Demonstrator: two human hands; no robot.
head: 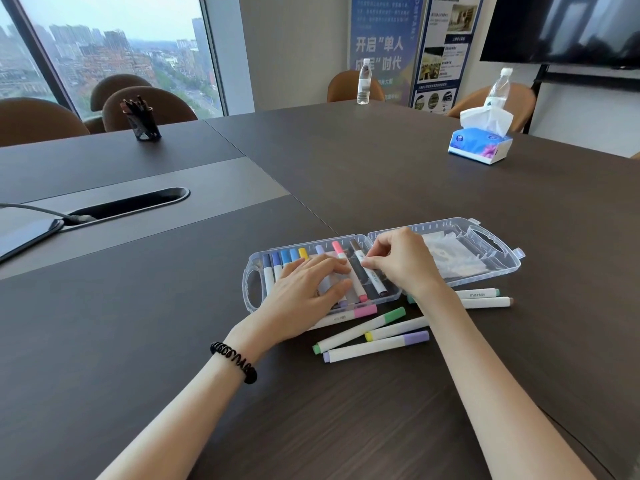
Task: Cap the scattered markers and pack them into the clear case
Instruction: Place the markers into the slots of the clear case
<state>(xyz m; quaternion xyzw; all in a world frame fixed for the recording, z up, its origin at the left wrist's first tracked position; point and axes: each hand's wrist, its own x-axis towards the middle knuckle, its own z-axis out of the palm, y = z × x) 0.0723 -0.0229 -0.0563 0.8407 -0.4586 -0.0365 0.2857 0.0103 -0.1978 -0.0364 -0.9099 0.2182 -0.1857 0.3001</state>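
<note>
Desk: clear case lies open, tray on the left. Left grip is flat, fingers straight, pressing on the packed row. Right grip pinches the brown marker at the row's right end. Suggest: keep the row squeezed left, lower brown parallel to the pink marker, press until seated. Loose markers lie just near of the case and look capped.

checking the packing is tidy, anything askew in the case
Yes. In the clear case the pink marker and brown marker lie slanted, unlike the straight blue markers on its left. The right hand pinches the brown marker.
</note>
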